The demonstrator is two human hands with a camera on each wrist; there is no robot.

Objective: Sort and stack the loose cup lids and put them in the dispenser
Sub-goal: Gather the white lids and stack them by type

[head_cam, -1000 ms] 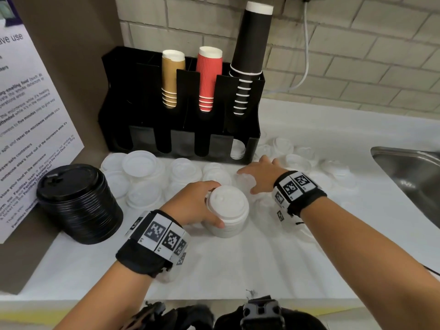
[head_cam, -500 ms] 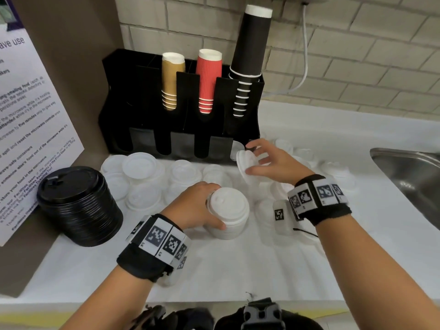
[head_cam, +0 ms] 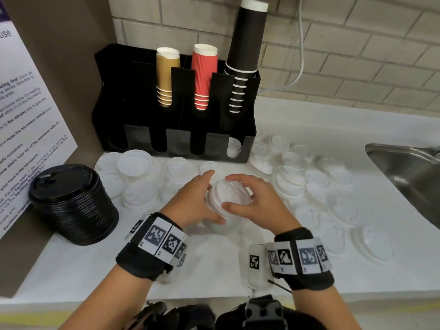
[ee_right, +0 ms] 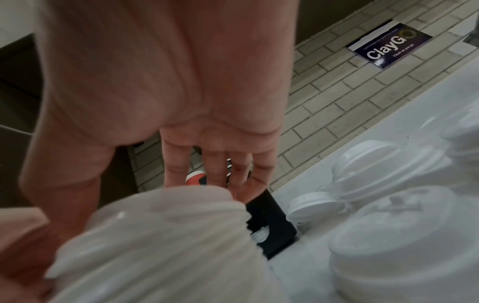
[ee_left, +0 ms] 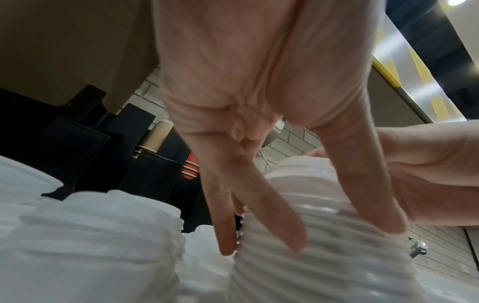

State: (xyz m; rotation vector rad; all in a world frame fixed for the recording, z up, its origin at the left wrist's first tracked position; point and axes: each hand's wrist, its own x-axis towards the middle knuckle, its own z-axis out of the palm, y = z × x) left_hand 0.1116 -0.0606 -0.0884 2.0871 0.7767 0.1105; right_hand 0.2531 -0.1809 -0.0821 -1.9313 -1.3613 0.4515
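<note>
A stack of white lids [head_cam: 226, 226] stands on the counter in front of the black dispenser [head_cam: 176, 136]. My left hand [head_cam: 214, 197] grips its left side, fingers behind and thumb in front; the left wrist view shows those fingers [ee_left: 261, 207] lying along the ribbed stack [ee_left: 337, 246]. From above, my right hand [head_cam: 227, 192] holds the top white lid [head_cam: 234, 194] between thumb and curled fingers, seated on the stack. The right wrist view shows the stack [ee_right: 160, 246] under the palm. Loose white lids [head_cam: 307, 182] lie scattered on the right, more [head_cam: 135, 167] on the left.
A tall stack of black lids [head_cam: 71, 203] stands at the left by a poster [head_cam: 26, 129]. The dispenser holds tan, red and black cup stacks, with white lids [head_cam: 234, 148] in its rightmost lower slot. A steel sink [head_cam: 409, 177] lies at the right.
My right hand lifted a white lid from beside the dispenser and brought it back onto the top of the stack. My left hand stayed on the stack.
</note>
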